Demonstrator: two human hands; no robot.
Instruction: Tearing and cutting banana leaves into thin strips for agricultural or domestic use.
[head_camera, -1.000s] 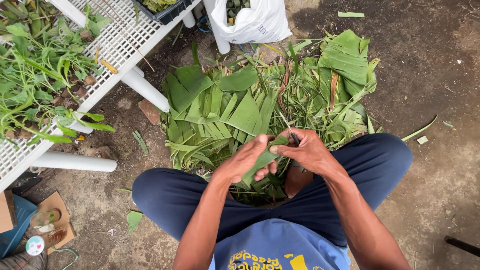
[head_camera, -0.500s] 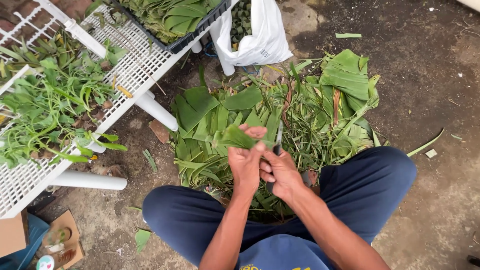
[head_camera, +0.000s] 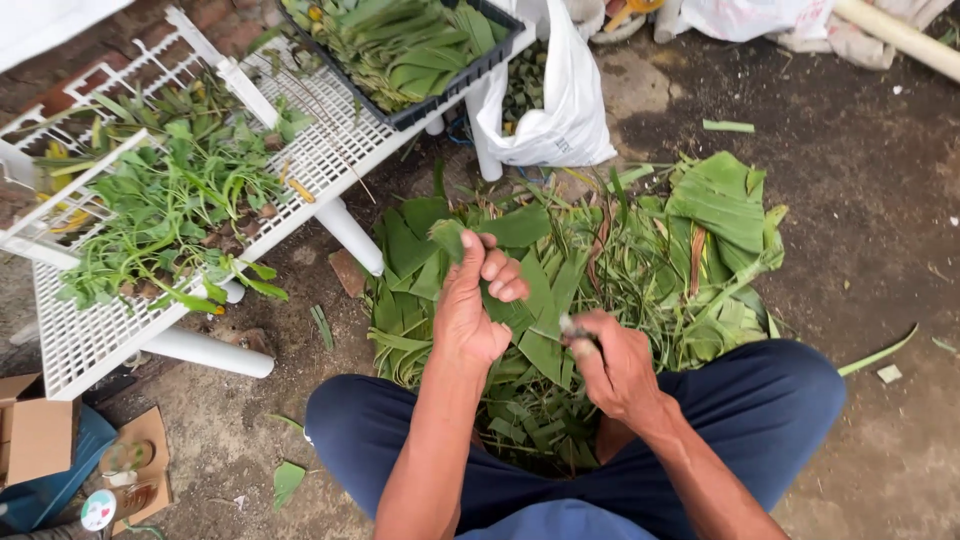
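Note:
I sit on the ground with a pile of cut banana leaves (head_camera: 620, 270) between my knees. My left hand (head_camera: 472, 300) is raised over the pile and grips a folded green leaf piece (head_camera: 447, 238) between thumb and fingers. My right hand (head_camera: 615, 365) is lower and to the right, closed around a small knife (head_camera: 573, 328) whose handle end sticks out toward the leaf. The knife blade is hidden.
A white slatted rack (head_camera: 110, 330) at left holds leafy green plants (head_camera: 165, 215). A black crate of stacked leaves (head_camera: 400, 45) sits on its far end. A white plastic bag (head_camera: 570, 100) stands behind the pile. Cardboard scraps (head_camera: 35, 430) lie at lower left.
My hands have come apart: the left lifted the leaf piece up and left, the right dropped down and right with the knife. My view has tilted toward the rack.

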